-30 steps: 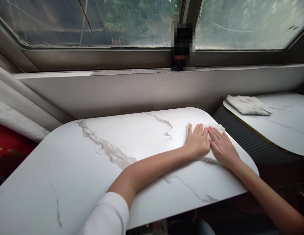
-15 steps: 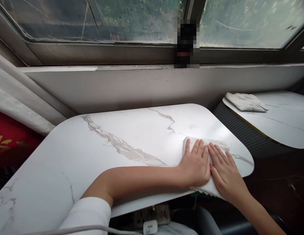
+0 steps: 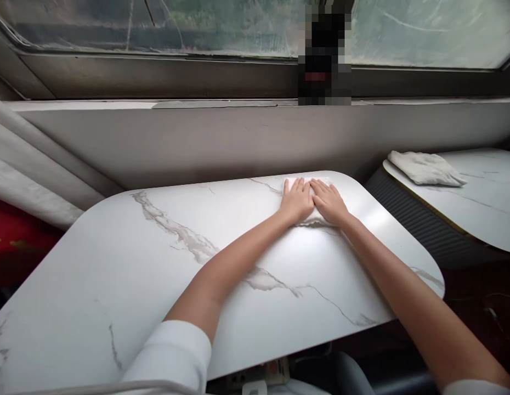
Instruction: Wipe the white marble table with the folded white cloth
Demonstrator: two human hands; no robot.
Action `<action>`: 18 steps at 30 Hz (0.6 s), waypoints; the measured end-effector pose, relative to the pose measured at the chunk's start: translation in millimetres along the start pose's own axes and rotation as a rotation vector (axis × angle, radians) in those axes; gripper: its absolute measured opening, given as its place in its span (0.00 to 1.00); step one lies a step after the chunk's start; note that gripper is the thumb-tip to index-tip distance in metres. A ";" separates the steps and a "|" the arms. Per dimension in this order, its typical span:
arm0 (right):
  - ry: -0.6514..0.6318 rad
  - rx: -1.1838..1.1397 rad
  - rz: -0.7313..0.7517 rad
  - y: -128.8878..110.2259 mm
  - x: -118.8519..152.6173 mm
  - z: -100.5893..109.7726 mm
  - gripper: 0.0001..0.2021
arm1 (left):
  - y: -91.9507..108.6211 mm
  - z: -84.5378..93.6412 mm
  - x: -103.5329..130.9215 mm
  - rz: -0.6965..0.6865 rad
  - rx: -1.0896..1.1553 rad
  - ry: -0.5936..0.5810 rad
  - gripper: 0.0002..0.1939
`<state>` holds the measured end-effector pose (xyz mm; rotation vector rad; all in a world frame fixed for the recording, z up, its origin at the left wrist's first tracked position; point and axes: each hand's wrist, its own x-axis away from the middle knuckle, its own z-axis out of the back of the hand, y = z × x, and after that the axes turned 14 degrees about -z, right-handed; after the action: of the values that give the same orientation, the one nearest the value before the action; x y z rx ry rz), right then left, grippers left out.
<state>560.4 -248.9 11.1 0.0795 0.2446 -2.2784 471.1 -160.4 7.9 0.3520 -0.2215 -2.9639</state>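
The white cloth point(image 3: 315, 219) lies flat near the far edge of the marbled table point(image 3: 156, 296), under 2 hands. The left hand point(image 3: 297, 202) and right hand point(image 3: 329, 202) press it palm down, side by side, fingers extended rather than clamped. A 2nd folded cloth point(image 3: 425, 168) rests on the neighbouring table point(image 3: 491, 192) at the right.

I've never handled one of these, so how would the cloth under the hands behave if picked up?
The white cloth would probably droop, as its lower edge looks soft and rumpled. It seems likely to be light, being thin and barely wider than both hands.
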 end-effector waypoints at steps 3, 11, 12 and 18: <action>0.010 -0.007 0.021 -9.5 -33.6 -6.6 0.27 | -24.2 -0.9 -18.0 0.053 -0.017 0.016 0.27; 0.020 -0.041 0.072 -13.5 -65.0 -14.9 0.27 | -43.0 -2.1 -32.1 0.115 -0.031 0.062 0.27; 0.025 -0.037 0.078 -13.0 -64.6 -15.0 0.27 | -42.5 -2.2 -31.6 0.114 -0.032 0.064 0.27; 0.035 0.016 0.114 -12.6 -43.6 -12.0 0.26 | -30.7 -0.5 -14.9 0.118 -0.028 0.073 0.27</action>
<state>579.3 -206.2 7.2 0.1376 0.2345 -2.1675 481.5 -128.0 5.7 0.4274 -0.1850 -2.8291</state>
